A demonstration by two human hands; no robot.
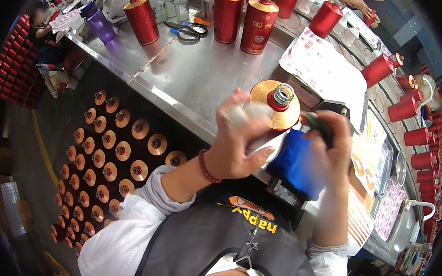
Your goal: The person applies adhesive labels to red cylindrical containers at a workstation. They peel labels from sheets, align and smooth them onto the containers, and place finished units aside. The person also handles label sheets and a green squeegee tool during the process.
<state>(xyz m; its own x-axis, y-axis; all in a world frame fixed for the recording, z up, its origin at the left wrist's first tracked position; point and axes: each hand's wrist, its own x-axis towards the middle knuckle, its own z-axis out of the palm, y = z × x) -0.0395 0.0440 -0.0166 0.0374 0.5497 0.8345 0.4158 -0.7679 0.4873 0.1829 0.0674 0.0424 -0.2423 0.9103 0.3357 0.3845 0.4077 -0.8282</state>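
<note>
A red bottle with a gold shoulder [265, 91] and bare glass neck stands before me, tilted toward me. My left hand [241, 144] is closed about its left side, thumb low near the front. Something whitish [251, 113], blurred, covers the fingers of that hand; I cannot tell whether it is a wrap or a pad. Just right of the bottle, my right hand [333, 146] is closed on a small dark green object [320, 128], smeared by motion. A blue cloth [293, 161] lies below, between the bottle and my right wrist.
Red bottles [227, 15], scissors [190, 32] and a purple cup [100, 24] stand or lie on the metal table [195, 69]. Paper sheets [323, 68] cover a box at right. A curved line carries red bottles [379, 69]. Several gold-topped bottles [109, 139] stand low at left.
</note>
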